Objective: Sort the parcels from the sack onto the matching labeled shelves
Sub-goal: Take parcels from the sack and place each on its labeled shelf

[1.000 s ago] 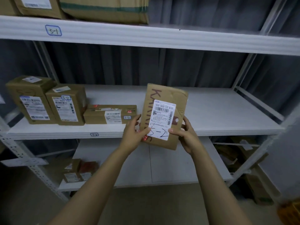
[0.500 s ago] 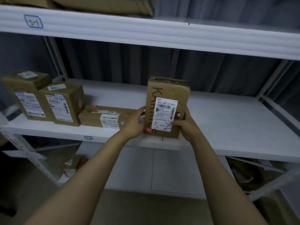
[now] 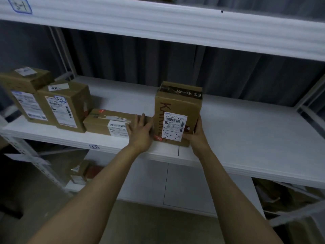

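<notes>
A brown cardboard parcel (image 3: 177,106) stands upright near the front edge of the white middle shelf (image 3: 246,138). Its white shipping label is hand-marked "5-2", matching the small tag (image 3: 94,147) on that shelf's edge. My right hand (image 3: 198,136) grips the parcel's lower right side, thumb on the front by the label. My left hand (image 3: 140,132) lies with straight fingers against the parcel's left side, in front of a flat box (image 3: 105,122).
Two taller boxes (image 3: 65,106) (image 3: 24,95) stand left of the flat box on the same shelf. The top shelf (image 3: 158,23) carries a "5-1" tag (image 3: 20,6). Small parcels (image 3: 82,171) sit on the lower shelf (image 3: 184,187). Loose cardboard (image 3: 281,196) lies at the lower right.
The parcel went from held in the air before the shelf to standing on the middle shelf. My left hand's fingers straightened beside it. The view moved closer and downward.
</notes>
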